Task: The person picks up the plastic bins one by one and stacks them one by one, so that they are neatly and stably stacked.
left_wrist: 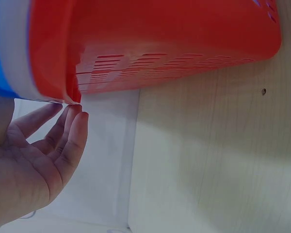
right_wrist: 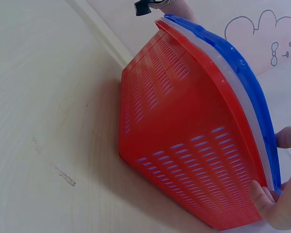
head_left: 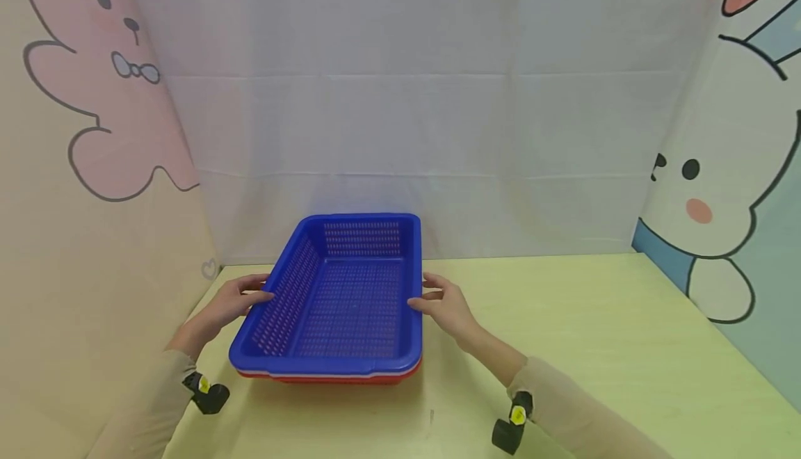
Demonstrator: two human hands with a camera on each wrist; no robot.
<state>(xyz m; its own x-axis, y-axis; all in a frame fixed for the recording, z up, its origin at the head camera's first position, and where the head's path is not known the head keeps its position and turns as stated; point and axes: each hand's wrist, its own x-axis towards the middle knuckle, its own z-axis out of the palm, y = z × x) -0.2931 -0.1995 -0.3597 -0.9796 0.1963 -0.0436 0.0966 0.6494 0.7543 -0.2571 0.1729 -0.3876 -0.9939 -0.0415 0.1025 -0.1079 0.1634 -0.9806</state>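
A stack of three slotted plastic baskets stands on the table: a blue basket (head_left: 350,299) on top, a white one (right_wrist: 223,73) in the middle and a red one (head_left: 338,378) at the bottom. My left hand (head_left: 240,299) is at the stack's left side. Its straight fingers (left_wrist: 70,141) touch the underside of the red basket's (left_wrist: 160,39) rim. My right hand (head_left: 441,302) is at the right side, fingers (right_wrist: 271,204) against the red basket's (right_wrist: 184,136) rim and thumb near the blue rim (right_wrist: 242,68). The blue basket is empty.
The pale yellow-green table (head_left: 594,348) stretches to the right and front of the stack. A white cloth backdrop (head_left: 407,132) closes the rear. Cartoon-printed panels stand close on the left (head_left: 94,167) and on the right (head_left: 738,202).
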